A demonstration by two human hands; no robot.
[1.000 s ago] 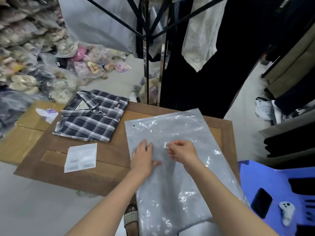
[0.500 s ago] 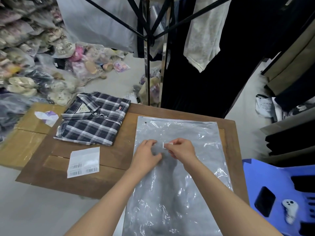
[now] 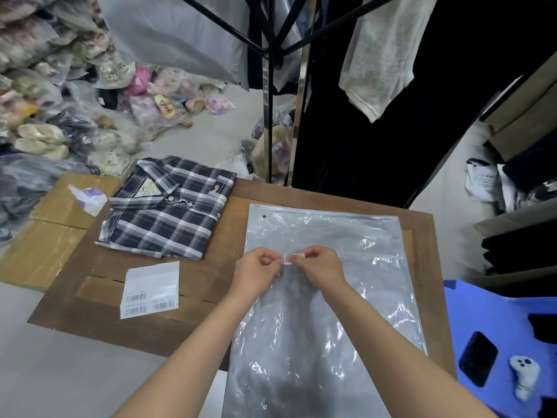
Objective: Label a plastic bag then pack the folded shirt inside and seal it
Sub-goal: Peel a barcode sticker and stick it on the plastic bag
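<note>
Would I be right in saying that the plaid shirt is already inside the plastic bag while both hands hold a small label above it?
Not quite. The head view shows the plaid shirt lying folded on the table, left of the plastic bag and outside it. The rest holds: the left hand and right hand hold a small label above the bag.

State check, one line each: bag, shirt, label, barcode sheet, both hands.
bag: flat on the table, empty, lower end hanging over the near edge.
shirt: folded, on the table left of the bag, not packed.
label: small, pinched between both hands above the bag.
barcode sheet: flat on the table, untouched.
left hand: pinching the label.
right hand: pinching the label.
</note>
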